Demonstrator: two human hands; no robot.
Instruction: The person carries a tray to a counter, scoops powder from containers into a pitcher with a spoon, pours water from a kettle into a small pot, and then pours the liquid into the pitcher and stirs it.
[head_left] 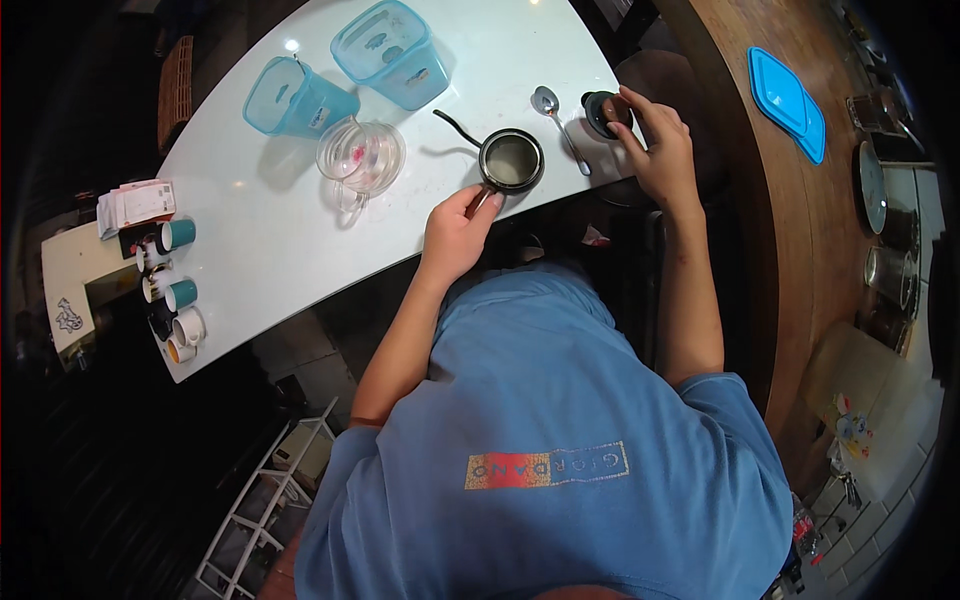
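Observation:
A small black gooseneck kettle (537, 163) without its lid stands near the front edge of the white table, its thin curved spout reaching to the upper left. Its brown handle is gripped by my left hand (455, 225), fingers closed around it. Pale liquid or a bare bottom shows inside; I cannot tell which. Farther right, my right hand (660, 150) pinches the dark round kettle lid (597, 112) at the table's right edge. A metal spoon (547, 103) lies between kettle and lid. Left of the kettle stands a clear glass jug (375, 160).
Two translucent blue containers (395, 62) stand at the back of the table (270, 250). Several cups (182, 294) and a stack of paper packets (145, 204) sit at the left end. Blue lids (785, 95) rest on the wooden counter (745, 60) to the right.

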